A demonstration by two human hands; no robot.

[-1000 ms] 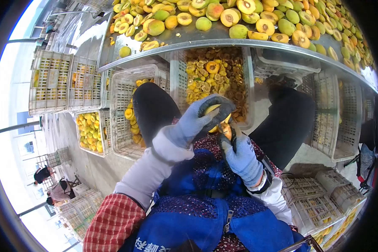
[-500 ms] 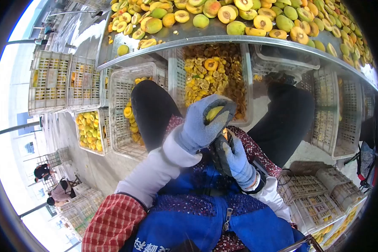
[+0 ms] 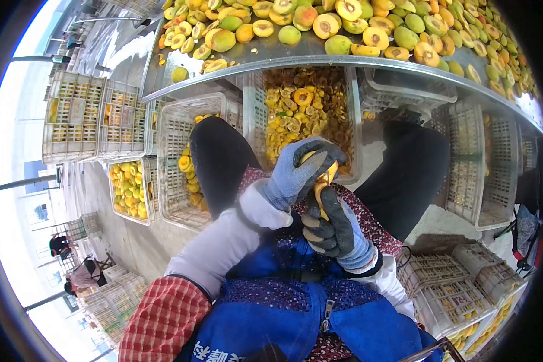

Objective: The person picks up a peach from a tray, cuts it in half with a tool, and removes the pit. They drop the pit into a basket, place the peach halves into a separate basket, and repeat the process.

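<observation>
My left hand (image 3: 298, 171), in a grey-blue glove with dark fingers, is closed around a yellow fruit (image 3: 327, 175) above my lap. Just below it, my right hand (image 3: 338, 232), gloved the same way, has its fingers curled and its thumb up against the fruit's lower end. A narrow yellow-brown piece (image 3: 318, 196) runs down from the fruit into my right hand; whether it is fruit or a tool is unclear. Beyond my hands, a crate (image 3: 356, 120) between my knees holds many cut yellow pieces.
A metal table (image 3: 253, 58) with whole and halved fruit spans the top. Crates with yellow fruit (image 3: 127, 190) stand at the left, beside another crate (image 3: 174, 130). More crates (image 3: 452, 301) are stacked lower right. Two people (image 3: 87, 274) are far off at left.
My left hand has turned and shows more of the fruit. My right hand has rotated, so its dark curled fingers now show, with the narrow piece between the hands.
</observation>
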